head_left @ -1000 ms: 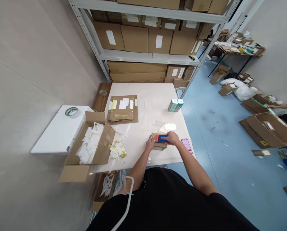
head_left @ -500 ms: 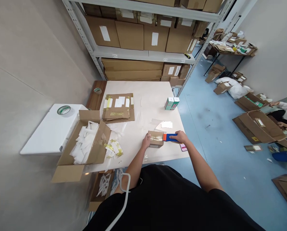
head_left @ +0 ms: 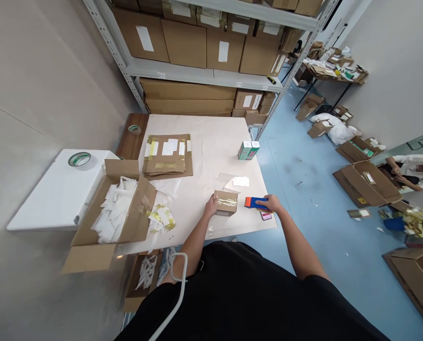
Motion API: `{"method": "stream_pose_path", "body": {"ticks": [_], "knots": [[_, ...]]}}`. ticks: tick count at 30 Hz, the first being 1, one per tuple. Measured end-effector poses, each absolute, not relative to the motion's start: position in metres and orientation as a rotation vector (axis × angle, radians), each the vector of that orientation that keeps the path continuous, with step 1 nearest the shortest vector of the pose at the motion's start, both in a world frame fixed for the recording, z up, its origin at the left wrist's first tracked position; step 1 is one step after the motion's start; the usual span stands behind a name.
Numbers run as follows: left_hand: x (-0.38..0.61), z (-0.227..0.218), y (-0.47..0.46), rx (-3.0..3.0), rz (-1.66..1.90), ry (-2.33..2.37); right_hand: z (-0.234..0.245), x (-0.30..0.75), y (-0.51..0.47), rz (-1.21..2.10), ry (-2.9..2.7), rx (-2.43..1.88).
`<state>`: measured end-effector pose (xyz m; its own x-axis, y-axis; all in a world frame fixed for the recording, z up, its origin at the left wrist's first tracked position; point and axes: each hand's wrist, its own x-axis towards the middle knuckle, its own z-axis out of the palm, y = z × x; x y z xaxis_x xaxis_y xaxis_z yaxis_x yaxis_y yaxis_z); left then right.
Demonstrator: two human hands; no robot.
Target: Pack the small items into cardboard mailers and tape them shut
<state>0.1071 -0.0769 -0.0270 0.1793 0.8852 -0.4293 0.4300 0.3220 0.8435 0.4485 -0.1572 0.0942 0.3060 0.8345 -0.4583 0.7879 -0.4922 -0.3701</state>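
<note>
A small cardboard box point(head_left: 227, 202) with shiny clear tape across its top rests on the white table point(head_left: 211, 156). My left hand point(head_left: 211, 206) grips its left end. To the right of the box, apart from it, my right hand point(head_left: 272, 203) is closed on a blue and orange tape dispenser point(head_left: 256, 202). A phone point(head_left: 266, 216) with a pink screen lies just below that hand. Beyond the box are a white label point(head_left: 240, 181) and a piece of clear film on the tabletop.
Flattened cardboard point(head_left: 167, 156) is stacked at the back left. Two green-and-white boxes point(head_left: 249, 150) stand near the right edge. At left sits an open carton point(head_left: 140, 213) of white packing material, beside crumpled tape scraps point(head_left: 163, 217). Shelving point(head_left: 204, 71) rises behind; another person point(head_left: 406, 170) sits far right.
My right hand has drawn the tape dispenser back to the right, off the box's end. My left hand still holds the box. The camera view has shifted slightly.
</note>
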Motion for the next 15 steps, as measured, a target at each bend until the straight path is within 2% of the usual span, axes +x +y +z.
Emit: {"method": "stream_pose_path", "body": {"ticks": [4,15], "knots": [[0.099,-0.027,-0.072,1.284,0.521,1.405,0.084,0.434,-0.152,0.895,-1.584,-2.492],[0.062,-0.037,-0.054,1.258,0.603,1.356,0.075,0.372,-0.149,1.058,-1.378,-2.342]]}}
